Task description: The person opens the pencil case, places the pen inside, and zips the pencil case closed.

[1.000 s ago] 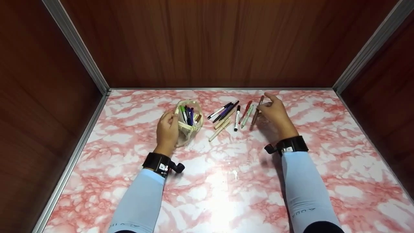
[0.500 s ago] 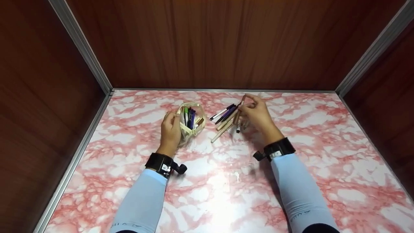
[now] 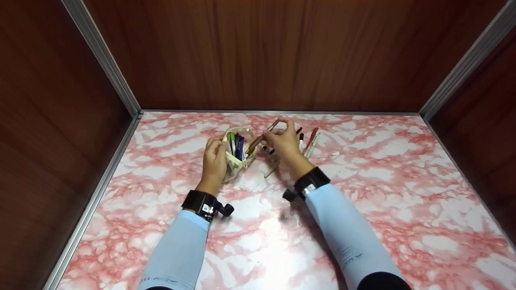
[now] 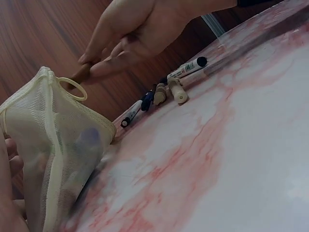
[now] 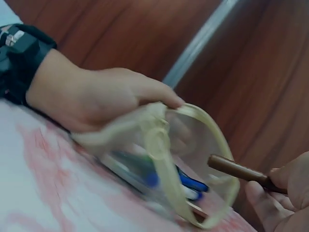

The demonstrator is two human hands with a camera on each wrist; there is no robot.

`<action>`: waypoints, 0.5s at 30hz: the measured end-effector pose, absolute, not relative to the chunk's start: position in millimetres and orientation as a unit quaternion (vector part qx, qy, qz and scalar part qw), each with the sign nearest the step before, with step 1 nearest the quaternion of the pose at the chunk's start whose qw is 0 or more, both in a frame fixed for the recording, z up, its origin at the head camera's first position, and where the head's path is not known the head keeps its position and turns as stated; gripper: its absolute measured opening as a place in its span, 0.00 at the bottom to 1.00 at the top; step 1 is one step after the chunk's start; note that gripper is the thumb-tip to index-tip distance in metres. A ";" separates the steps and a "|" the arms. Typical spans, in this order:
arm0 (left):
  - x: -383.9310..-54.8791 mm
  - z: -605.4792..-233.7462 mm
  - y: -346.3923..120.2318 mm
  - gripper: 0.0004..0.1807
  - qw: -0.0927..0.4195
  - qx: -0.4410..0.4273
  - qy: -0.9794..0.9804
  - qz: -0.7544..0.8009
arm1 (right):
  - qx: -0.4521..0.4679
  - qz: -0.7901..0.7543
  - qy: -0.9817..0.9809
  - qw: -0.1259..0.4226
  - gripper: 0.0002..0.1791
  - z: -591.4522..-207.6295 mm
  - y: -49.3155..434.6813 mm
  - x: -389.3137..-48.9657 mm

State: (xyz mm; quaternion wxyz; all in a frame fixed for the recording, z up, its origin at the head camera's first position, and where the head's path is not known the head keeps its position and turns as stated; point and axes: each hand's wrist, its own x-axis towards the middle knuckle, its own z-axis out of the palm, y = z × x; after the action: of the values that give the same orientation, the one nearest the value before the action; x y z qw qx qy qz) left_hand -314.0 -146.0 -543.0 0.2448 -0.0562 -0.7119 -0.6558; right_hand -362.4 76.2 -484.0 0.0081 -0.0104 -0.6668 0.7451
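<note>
My left hand (image 3: 215, 159) grips the side of a cream mesh pencil pouch (image 4: 67, 145) whose mouth is held apart. Inside the pouch stand several pens, among them a green-capped marker (image 3: 231, 141) and blue and purple ones. Between the thumb and fingers of my right hand (image 3: 284, 143) is a brown pen (image 5: 236, 170), pinched and slanting down to the left. Its lower end is right at the pouch's mouth in the head and right wrist views. Part of the left fingers is hidden behind the mesh.
On the pink-marbled table (image 3: 395, 169), a red pen (image 3: 311, 137), a pale green pen (image 3: 314, 145) and a black-and-white marker (image 4: 188, 67) lie right of the pouch. Beige pens (image 4: 177, 92) lie partly under my right hand. Wood-patterned panels (image 3: 258, 56) enclose the table.
My right hand has carried the brown pen leftward from beyond the red and green pens to the pouch's mouth. The left hand stays at the pouch.
</note>
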 end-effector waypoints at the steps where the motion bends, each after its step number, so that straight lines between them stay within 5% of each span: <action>1: -313.9 -543.0 -145.5 0.13 0.243 -0.054 -0.712 -0.657 | -0.011 0.739 -0.673 0.011 0.37 -485.1 70.0 -361.6; 15: -312.7 -541.9 -148.4 0.14 0.227 -0.039 -0.717 -0.657 | 0.131 0.599 -0.789 -0.040 0.28 -493.9 24.7 -348.6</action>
State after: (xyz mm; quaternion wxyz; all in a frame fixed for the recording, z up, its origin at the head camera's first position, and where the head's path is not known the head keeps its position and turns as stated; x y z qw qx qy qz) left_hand -312.7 -148.4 -541.9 0.2273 -0.0391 -0.7174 -0.6574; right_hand -348.6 24.7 -493.9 -0.0402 0.1307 -0.7891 0.5989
